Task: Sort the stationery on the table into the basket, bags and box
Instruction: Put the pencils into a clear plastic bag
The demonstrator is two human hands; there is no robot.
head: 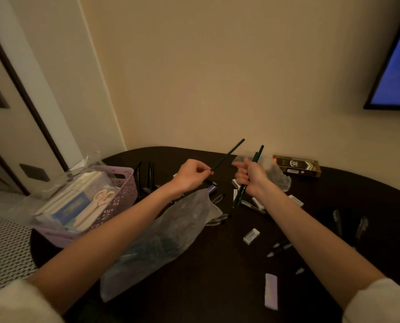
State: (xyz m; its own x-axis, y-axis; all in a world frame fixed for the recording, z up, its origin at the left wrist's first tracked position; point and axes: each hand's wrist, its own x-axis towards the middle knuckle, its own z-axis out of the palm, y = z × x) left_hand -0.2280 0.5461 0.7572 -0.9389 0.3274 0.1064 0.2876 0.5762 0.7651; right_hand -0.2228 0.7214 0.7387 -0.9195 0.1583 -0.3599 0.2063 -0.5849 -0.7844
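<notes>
**Hardly any print can be read**

The dark-and-gold box (296, 165) at the far edge of the worktop (217, 276) bears a round white emblem with chevron marks beside it and a pale label strip below; the lettering is too blurred to read. Print on the blue booklet (74, 207) in the basket (124, 183) and on the white erasers (251, 235) is illegible too

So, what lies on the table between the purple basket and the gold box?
In the head view, between the purple basket and the gold box lie loose dark pencils and a blue eraser; both hands are raised there too.
</notes>
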